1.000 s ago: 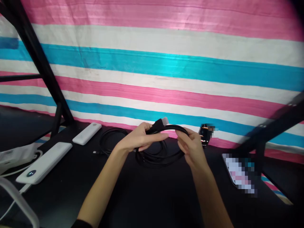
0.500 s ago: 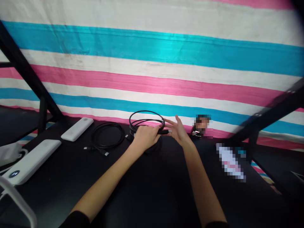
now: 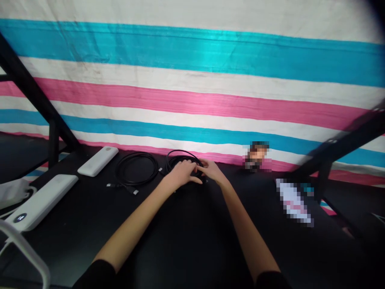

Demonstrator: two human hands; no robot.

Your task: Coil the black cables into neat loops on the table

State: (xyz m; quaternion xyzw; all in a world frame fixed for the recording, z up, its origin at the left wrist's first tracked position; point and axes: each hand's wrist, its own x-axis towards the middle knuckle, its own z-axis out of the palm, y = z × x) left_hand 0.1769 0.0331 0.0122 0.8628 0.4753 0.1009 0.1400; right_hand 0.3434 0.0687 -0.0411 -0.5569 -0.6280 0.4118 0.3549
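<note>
A coiled black cable [image 3: 172, 161] lies at the back middle of the black table, partly covered by both hands. My left hand [image 3: 183, 174] rests on the near side of the coil, thumb stuck out and fingers spread. From the right, my right hand [image 3: 212, 170] reaches the coil's edge with bent fingers, which look closed on the cable; the exact grip is partly hidden. A second coiled black cable [image 3: 136, 185] lies just left, its silver plug ends toward me.
Two white power banks, a smaller one [image 3: 98, 161] and a longer one [image 3: 45, 202], lie on the left beside a white plug [image 3: 13, 192]. A white curved bar [image 3: 33, 257] crosses the lower left corner. Striped sheeting [image 3: 192, 96] hangs behind. Blurred items [image 3: 293, 202] are at right.
The raised coil has come down onto the table. My left hand has gone from a closed grip to spread fingers on it; my right hand has moved left and down to the coil.
</note>
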